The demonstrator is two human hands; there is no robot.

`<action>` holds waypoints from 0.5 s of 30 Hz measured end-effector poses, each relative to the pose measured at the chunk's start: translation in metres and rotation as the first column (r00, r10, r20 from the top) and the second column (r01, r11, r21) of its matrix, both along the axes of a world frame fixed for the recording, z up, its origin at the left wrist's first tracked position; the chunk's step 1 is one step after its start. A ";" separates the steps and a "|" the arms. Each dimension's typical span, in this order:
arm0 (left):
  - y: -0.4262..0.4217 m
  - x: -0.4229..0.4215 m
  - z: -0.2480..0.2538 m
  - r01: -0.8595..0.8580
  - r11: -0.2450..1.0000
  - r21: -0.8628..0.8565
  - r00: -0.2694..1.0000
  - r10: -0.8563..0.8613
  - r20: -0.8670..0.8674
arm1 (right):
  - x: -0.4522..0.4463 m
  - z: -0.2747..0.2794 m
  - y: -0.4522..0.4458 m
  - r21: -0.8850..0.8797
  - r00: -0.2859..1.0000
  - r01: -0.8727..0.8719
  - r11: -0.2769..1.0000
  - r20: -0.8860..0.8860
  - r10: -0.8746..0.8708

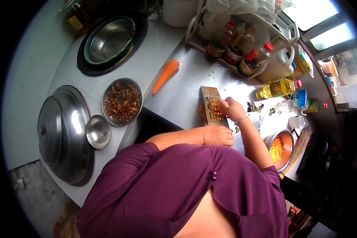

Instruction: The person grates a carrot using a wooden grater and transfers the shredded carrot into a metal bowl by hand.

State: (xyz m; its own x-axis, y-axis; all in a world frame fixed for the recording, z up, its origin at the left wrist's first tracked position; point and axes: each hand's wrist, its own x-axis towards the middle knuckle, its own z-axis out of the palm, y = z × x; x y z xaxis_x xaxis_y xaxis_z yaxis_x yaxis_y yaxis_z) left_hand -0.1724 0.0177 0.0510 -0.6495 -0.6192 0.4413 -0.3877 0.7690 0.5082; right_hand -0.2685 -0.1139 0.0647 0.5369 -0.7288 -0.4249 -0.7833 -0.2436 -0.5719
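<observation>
A wooden-framed grater (211, 104) lies on the worktop with orange shreds on its face. My left hand (219, 135) is closed over the grater's near end. Higher up, my right hand (231, 108), with a bangle at the wrist, presses closed against the grating face; whatever its fingers hold is hidden. A whole peeled carrot (166, 76) rests to the left of the grater. Off to the right, a bowl (285, 157) contains shredded carrot (276, 150).
Left of me are a plate of brown chopped pieces (123, 101), a small metal bowl (98, 131), a large lidded pan (69, 131) and a metal basin (112, 39). A bottle rack (242, 47), an oil bottle (279, 89) and a white cup (296, 122) stand behind and right.
</observation>
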 end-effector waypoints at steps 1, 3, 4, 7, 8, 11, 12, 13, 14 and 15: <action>0.000 -0.001 -0.002 -0.005 1.000 -0.001 1.000 0.005 -0.002 | 0.000 0.002 0.006 -0.130 0.999 -0.019 0.991 0.035 0.024; 0.000 -0.002 -0.004 -0.007 1.000 -0.022 1.000 0.007 -0.011 | 0.001 0.013 0.014 -0.208 0.999 -0.039 0.977 0.022 0.045; 0.000 -0.003 -0.004 -0.010 1.000 -0.025 1.000 0.010 -0.012 | 0.003 0.019 0.017 -0.238 0.998 -0.062 0.969 0.000 0.064; -0.002 -0.006 -0.007 -0.002 0.999 -0.048 1.000 0.001 -0.011 | 0.000 0.015 0.025 -0.296 0.992 -0.126 0.947 -0.025 0.125; -0.003 -0.009 -0.013 -0.005 0.995 -0.095 0.999 0.002 -0.032 | -0.002 0.013 0.025 -0.349 0.980 -0.192 0.917 -0.024 0.196; -0.003 -0.008 -0.015 -0.026 0.987 -0.161 0.997 0.014 -0.075 | -0.001 0.027 0.034 -0.445 0.941 -0.324 0.835 -0.060 0.333; -0.003 -0.008 -0.016 -0.029 0.984 -0.177 0.998 0.019 -0.061 | 0.000 0.030 0.037 -0.485 0.916 -0.384 0.785 -0.097 0.389; 0.000 -0.010 -0.017 -0.029 0.982 -0.189 0.999 0.019 -0.050 | 0.002 0.026 0.037 -0.478 0.916 -0.386 0.789 -0.099 0.388; 0.000 -0.011 -0.018 -0.026 0.983 -0.184 0.998 0.016 -0.055 | 0.007 0.018 0.032 -0.440 0.927 -0.374 0.816 -0.142 0.348; -0.003 -0.010 -0.017 -0.037 0.981 -0.189 0.997 0.023 -0.079 | 0.014 0.012 0.024 -0.407 0.932 -0.362 0.838 -0.186 0.312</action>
State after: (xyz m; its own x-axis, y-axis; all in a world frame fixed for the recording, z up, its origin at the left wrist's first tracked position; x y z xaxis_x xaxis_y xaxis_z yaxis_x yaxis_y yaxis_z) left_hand -0.1828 0.0145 0.0336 -0.5921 -0.5378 0.6001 -0.3781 0.8430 0.3825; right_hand -0.2550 -0.0901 0.0769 0.7517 -0.6335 -0.1831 -0.6583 -0.7041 -0.2663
